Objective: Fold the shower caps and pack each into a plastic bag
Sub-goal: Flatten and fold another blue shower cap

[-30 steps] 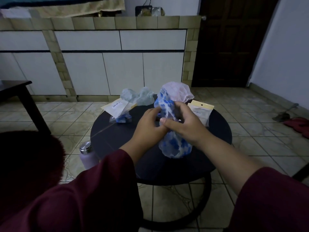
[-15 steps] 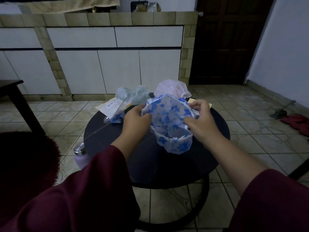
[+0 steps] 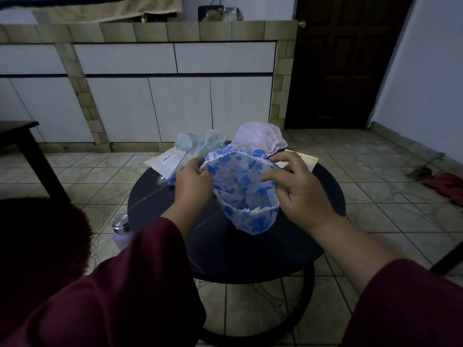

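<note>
I hold a white shower cap with blue butterflies (image 3: 246,194) above the round dark table (image 3: 200,246), its frilled opening spread toward me. My left hand (image 3: 193,184) pinches the cap's left rim. My right hand (image 3: 298,191) pinches the right rim with thumb and fingers. Behind it on the table lie a pale green cap (image 3: 200,144) and a pink cap (image 3: 259,137). A plastic bag with a white label (image 3: 166,160) lies at the back left, and another bag (image 3: 307,160) peeks out behind my right hand.
A lilac bottle with a steel lid (image 3: 121,229) stands on the tiled floor left of the table. A dark side table (image 3: 22,141) is at far left. White cabinets fill the back wall. Red slippers (image 3: 446,184) lie at right.
The blue cap was bunched upright between both hands; my hands have moved apart and pulled its rim open into a wide mouth.
</note>
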